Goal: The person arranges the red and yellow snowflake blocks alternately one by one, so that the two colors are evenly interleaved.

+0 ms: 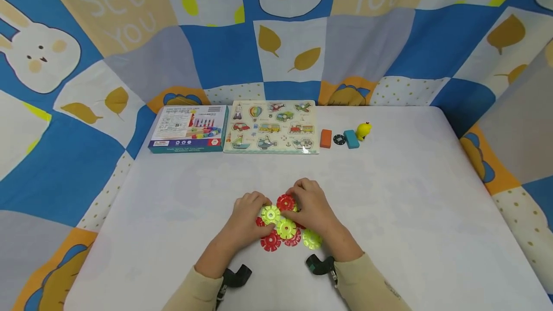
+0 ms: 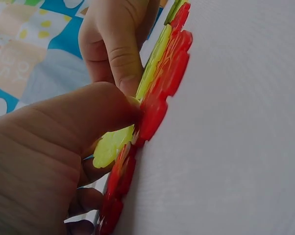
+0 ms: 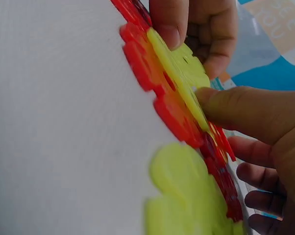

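Note:
Several red and yellow-green notched plastic discs lie in an overlapping cluster between my hands. My left hand point(image 1: 247, 217) grips the cluster's left side, thumb and fingers about an upper yellow-green disc point(image 1: 270, 214). From the right, my right hand point(image 1: 316, 210) holds the upper red disc point(image 1: 286, 202), its thumb tip near the middle yellow-green disc point(image 1: 286, 229). Lower down are a red disc point(image 1: 270, 242) and, by the right wrist, another yellow-green disc point(image 1: 312, 240). Both wrist views show red discs point(image 2: 162, 93) point(image 3: 174, 120) beneath yellow-green ones. The hands partly hide the cluster.
Along the table's back edge lie a boxed set point(image 1: 187, 128) and a picture puzzle board point(image 1: 271, 127). To their right stand an orange block point(image 1: 326, 138), a black round piece point(image 1: 339, 139), a blue block point(image 1: 351, 139) and a yellow toy figure point(image 1: 363, 131). Patterned cloth point(image 1: 224, 56) hangs behind.

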### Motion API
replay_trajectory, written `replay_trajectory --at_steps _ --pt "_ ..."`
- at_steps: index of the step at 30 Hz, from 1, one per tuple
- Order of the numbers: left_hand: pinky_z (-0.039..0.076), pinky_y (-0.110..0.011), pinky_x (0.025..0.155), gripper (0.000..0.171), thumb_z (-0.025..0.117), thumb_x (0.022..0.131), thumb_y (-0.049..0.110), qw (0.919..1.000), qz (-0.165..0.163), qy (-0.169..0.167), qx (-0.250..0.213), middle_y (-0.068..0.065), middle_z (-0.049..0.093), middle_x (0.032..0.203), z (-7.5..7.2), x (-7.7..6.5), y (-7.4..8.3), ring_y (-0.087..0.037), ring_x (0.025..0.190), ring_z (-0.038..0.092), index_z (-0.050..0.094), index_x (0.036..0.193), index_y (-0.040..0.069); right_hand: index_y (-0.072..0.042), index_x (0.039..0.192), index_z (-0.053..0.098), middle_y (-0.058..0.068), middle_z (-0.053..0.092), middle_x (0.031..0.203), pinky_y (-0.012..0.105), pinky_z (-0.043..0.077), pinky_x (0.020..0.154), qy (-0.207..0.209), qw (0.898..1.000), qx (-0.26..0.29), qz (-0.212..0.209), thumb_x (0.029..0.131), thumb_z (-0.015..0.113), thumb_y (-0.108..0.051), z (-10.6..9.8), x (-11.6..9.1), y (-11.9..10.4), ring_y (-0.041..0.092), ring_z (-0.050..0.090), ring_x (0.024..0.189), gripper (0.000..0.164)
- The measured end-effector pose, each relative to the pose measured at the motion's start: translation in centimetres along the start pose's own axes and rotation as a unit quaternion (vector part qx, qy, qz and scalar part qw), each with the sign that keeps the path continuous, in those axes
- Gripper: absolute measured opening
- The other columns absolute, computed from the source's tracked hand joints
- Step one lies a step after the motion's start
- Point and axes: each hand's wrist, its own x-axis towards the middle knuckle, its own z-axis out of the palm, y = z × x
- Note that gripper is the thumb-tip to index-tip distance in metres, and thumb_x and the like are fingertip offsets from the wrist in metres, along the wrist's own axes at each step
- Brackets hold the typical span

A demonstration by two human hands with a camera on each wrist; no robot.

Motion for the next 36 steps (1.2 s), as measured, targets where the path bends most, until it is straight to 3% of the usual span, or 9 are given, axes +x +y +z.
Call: replay_trajectory --at_steps 5,12,19,29,33,36 --pt "0.036 -0.032 0.078 0.05 0.079 0.069 0.042 0.9997 0.02 0.003 0.013 0.012 0.055 0.098 -0.1 0.0 0.2 -0.006 0.093 0.045 0.061 0.11 0.019 -0.021 0.097 0.069 -0.004 0.05 0.105 0.034 0.041 0.083 0.011 1.0 -0.014 -0.012 0.065 0.082 -0.048 -0.4 -0.8 0.4 0.015 0.04 0.102 0.044" --pt "0.036 -0.033 0.079 0.059 0.078 0.071 0.047 0.998 0.045 -0.027 0.036 0.011 0.052 0.1 -0.4 -0.6 0.2 -0.007 0.094 0.045 0.064 0.122 0.02 -0.022 0.093 0.068 -0.006 0.051 0.103 0.033 0.041 0.08 -0.004 0.999 -0.031 -0.015 0.064 0.081 -0.052 -0.8 -1.6 0.3 0.015 0.041 0.099 0.043" --pt "0.036 -0.032 0.083 0.057 0.077 0.072 0.048 0.9967 0.058 -0.029 0.048 0.012 0.051 0.097 -0.9 -0.7 0.3 -0.006 0.091 0.042 0.066 0.12 0.02 -0.022 0.096 0.067 -0.006 0.053 0.105 0.034 0.043 0.082 0.014 1.0 -0.023 -0.003 0.064 0.081 -0.049 -2.2 -2.0 0.4 0.014 0.042 0.102 0.044" --pt "0.04 -0.032 0.083 0.05 0.077 0.07 0.051 0.9917 0.103 0.047 0.061 0.013 0.059 0.094 -2.0 -1.3 1.0 -0.005 0.09 0.047 0.07 0.108 0.019 -0.021 0.101 0.063 -0.011 0.056 0.106 0.034 0.048 0.083 0.072 0.997 0.016 -0.004 0.063 0.083 -0.039 -4.6 -2.6 0.1 0.011 0.045 0.104 0.046" --pt "0.043 -0.033 0.082 0.054 0.079 0.067 0.049 0.9862 0.116 0.1 0.064 0.01 0.063 0.096 -3.8 -1.9 1.8 -0.008 0.091 0.051 0.07 0.109 0.016 -0.022 0.103 0.063 -0.014 0.057 0.103 0.032 0.049 0.08 0.089 0.995 0.036 -0.002 0.062 0.084 -0.036 -5.7 -3.1 -0.4 0.008 0.045 0.102 0.048" --pt "0.044 -0.035 0.079 0.054 0.08 0.068 0.047 0.978 0.135 0.144 0.068 0.005 0.065 0.095 -6.3 -2.0 2.2 -0.012 0.09 0.054 0.07 0.109 0.012 -0.022 0.104 0.062 -0.015 0.057 0.102 0.032 0.048 0.08 0.101 0.994 0.041 -0.009 0.062 0.085 -0.035 -6.3 -3.3 -0.7 0.006 0.045 0.1 0.049"
